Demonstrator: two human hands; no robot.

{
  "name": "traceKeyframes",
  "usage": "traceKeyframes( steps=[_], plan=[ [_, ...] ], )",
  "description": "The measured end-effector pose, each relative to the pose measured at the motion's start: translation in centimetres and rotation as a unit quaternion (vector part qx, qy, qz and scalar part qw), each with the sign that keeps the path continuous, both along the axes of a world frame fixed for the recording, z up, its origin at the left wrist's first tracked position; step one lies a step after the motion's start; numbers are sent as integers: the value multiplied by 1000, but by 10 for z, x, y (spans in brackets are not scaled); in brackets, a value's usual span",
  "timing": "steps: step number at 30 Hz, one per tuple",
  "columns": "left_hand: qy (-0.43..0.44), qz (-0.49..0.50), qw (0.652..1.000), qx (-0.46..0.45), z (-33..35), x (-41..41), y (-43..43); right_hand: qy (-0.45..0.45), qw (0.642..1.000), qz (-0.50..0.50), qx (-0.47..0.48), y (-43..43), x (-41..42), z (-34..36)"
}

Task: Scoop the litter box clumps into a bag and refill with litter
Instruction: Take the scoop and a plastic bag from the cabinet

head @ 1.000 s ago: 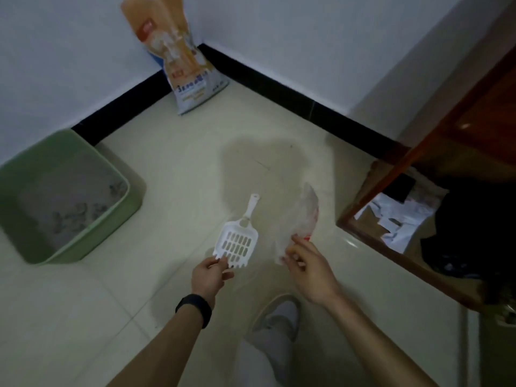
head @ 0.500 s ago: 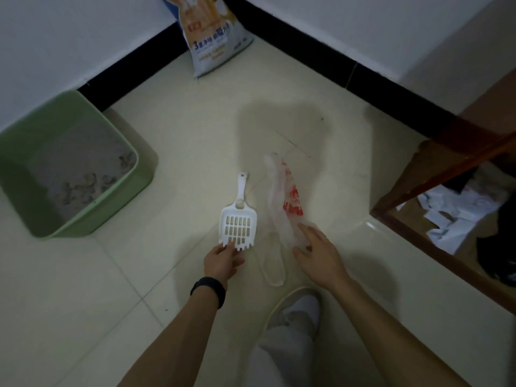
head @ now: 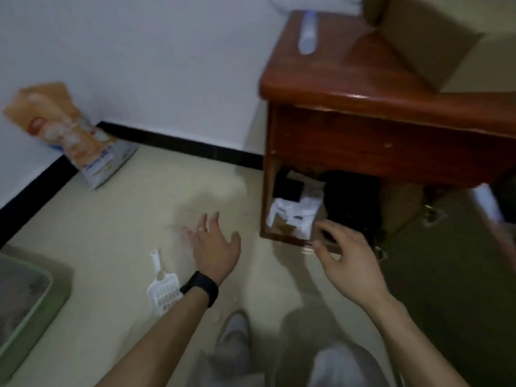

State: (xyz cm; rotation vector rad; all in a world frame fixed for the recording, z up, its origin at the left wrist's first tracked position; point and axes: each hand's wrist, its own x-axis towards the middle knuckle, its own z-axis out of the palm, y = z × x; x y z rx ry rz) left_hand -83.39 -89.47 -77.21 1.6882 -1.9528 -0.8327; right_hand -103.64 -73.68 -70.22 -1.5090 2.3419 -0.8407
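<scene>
The white litter scoop [head: 163, 290] lies flat on the tiled floor, its handle pointing away from me, partly covered by my left forearm. My left hand [head: 215, 248] hovers above the floor beyond the scoop, fingers spread and empty. My right hand [head: 344, 262] is raised in front of the wooden cabinet, fingers loosely curved around nothing. The green litter box [head: 42, 305] with grey litter sits at the lower left edge. An orange and white litter bag [head: 69, 135] leans in the wall corner. I cannot see the plastic bag; the frame is blurred.
A red-brown wooden cabinet [head: 377, 127] stands at the right, its open lower shelf [head: 293, 216] holding white papers and dark items. A cardboard box [head: 427, 37] and a pale bottle [head: 308, 32] rest on top. My shoe [head: 234, 328] and knees are at the bottom.
Both hands let go and lifted: the left left the scoop on the floor, the right left the plastic bag. The view swung up and right toward the cabinet.
</scene>
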Motion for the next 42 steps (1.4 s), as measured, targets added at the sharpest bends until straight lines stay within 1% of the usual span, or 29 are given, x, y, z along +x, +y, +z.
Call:
traceKeyframes(
  steps=[1, 2, 3, 4, 6, 8, 9, 10, 13, 14, 18, 20, 22, 24, 29, 33, 35, 36, 39, 40, 42],
  plan=[
    [0, -50, 993, -103, 28, -22, 4, 22, 999, -28, -5, 18, -13, 19],
    [1, -93, 976, -197, 52, -40, 6, 46, 997, -58, -1, 34, -26, 33],
    [0, -135, 953, -272, 75, -58, 11, 76, 993, -93, 5, 54, -39, 48],
    [-12, -171, 929, -327, 97, -75, 16, 112, 985, -131, 11, 73, -50, 60],
    [-57, -234, 886, -396, 127, -105, 24, 176, 966, -187, 19, 106, -69, 76],
    [-103, -270, 855, -431, 146, -128, 29, 214, 952, -214, 47, 132, -83, 86],
    [-121, -273, 847, -440, 152, -138, 29, 211, 948, -224, 78, 144, -89, 89],
    [-135, -265, 845, -445, 157, -147, 28, 183, 948, -234, 113, 153, -95, 91],
    [-171, -234, 845, -450, 166, -158, 22, 40, 949, -251, 186, 173, -102, 89],
    [-178, -234, 843, -451, 166, -158, 22, 16, 948, -245, 204, 178, -100, 88],
    [-189, -243, 840, -447, 167, -154, 23, 17, 954, -202, 219, 188, -96, 86],
    [-189, -251, 845, -433, 171, -155, 26, -20, 959, -180, 220, 187, -95, 87],
    [-179, -251, 853, -420, 172, -158, 32, -57, 964, -167, 199, 184, -88, 86],
    [-171, -244, 859, -416, 173, -160, 37, -70, 971, -163, 162, 180, -74, 84],
    [-192, -252, 852, -416, 180, -155, 34, -105, 978, -171, 52, 157, -43, 70],
    [-205, -268, 840, -425, 184, -150, 33, -208, 963, -172, -5, 131, -16, 51],
    [-211, -283, 836, -421, 189, -147, 29, -252, 952, -162, -60, 114, -2, 39],
    [-218, -296, 827, -425, 193, -142, 24, -265, 946, -162, -91, 105, 3, 34],
    [-259, -332, 780, -463, 207, -121, 0, -272, 933, -179, -151, 76, 15, 18],
    [-268, -324, 777, -468, 211, -113, -8, -269, 931, -186, -161, 65, 19, 14],
    [-272, -291, 800, -449, 215, -101, -22, -256, 929, -209, -168, 40, 25, 8]
  ],
)
